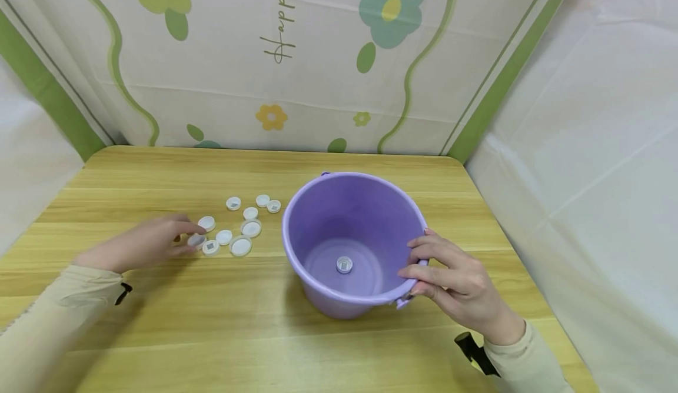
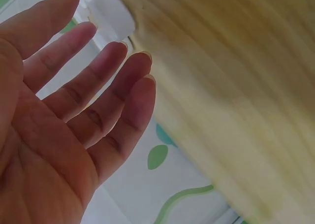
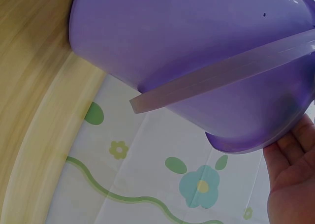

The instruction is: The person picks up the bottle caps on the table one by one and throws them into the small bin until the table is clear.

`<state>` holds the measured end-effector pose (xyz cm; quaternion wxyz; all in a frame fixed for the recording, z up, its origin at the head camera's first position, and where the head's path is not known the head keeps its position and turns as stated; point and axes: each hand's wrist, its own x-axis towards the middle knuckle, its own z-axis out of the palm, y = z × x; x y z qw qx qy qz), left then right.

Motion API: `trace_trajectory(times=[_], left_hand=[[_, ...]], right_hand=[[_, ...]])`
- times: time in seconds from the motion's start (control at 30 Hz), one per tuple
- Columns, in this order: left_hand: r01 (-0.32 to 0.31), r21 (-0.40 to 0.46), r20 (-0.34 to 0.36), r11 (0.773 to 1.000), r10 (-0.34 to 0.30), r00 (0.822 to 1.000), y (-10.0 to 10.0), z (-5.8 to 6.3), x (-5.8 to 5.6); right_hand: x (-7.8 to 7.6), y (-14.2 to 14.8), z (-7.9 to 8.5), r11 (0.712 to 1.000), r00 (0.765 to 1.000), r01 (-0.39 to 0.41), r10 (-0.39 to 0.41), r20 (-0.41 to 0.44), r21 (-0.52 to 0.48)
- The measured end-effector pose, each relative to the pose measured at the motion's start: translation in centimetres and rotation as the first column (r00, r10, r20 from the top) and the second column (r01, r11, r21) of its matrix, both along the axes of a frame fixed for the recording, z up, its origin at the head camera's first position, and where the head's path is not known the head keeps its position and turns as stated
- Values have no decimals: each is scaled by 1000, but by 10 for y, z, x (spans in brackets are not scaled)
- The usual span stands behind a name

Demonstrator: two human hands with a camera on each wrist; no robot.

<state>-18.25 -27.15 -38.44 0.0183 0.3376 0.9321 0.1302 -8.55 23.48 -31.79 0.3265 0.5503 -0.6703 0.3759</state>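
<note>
A purple bucket (image 1: 352,179) stands on the table, its inside turned toward the head camera. My right hand (image 1: 459,278) grips its rim on the right, fingers inside and thumb outside. One small round clear plastic case (image 1: 344,265) lies on the bucket's floor. At the left, my left hand (image 1: 153,241) reaches to a small round plastic case (image 1: 196,240), thumb and forefinger on either side of it. In the left wrist view the fingers (image 2: 106,69) are loosely extended, close to a white round piece (image 2: 115,15). Several similar round pieces, such as a white one (image 1: 241,246), lie around it.
The wooden table (image 1: 222,334) ends at a white flowered cloth (image 1: 222,69) at the back. White sheeting (image 1: 598,175) hangs along the right side. The bucket's handle (image 3: 226,71) hangs down against its outer wall.
</note>
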Motion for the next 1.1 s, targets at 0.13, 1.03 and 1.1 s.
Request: trace_trajectory(times=[0.13, 1.03, 1.1], left_hand=[[2, 3, 6, 1000, -2, 1000, 0, -3, -1], [45, 2, 26, 999, -45, 999, 15, -5, -3], [41, 15, 28, 999, -41, 999, 16, -3, -1]], right_hand=[[0, 0, 0, 1000, 1000, -1, 1, 0, -1], [-1, 4, -12, 1000, 1000, 3, -2, 28, -5], [-1, 4, -12, 1000, 1000, 3, -3, 29, -6]])
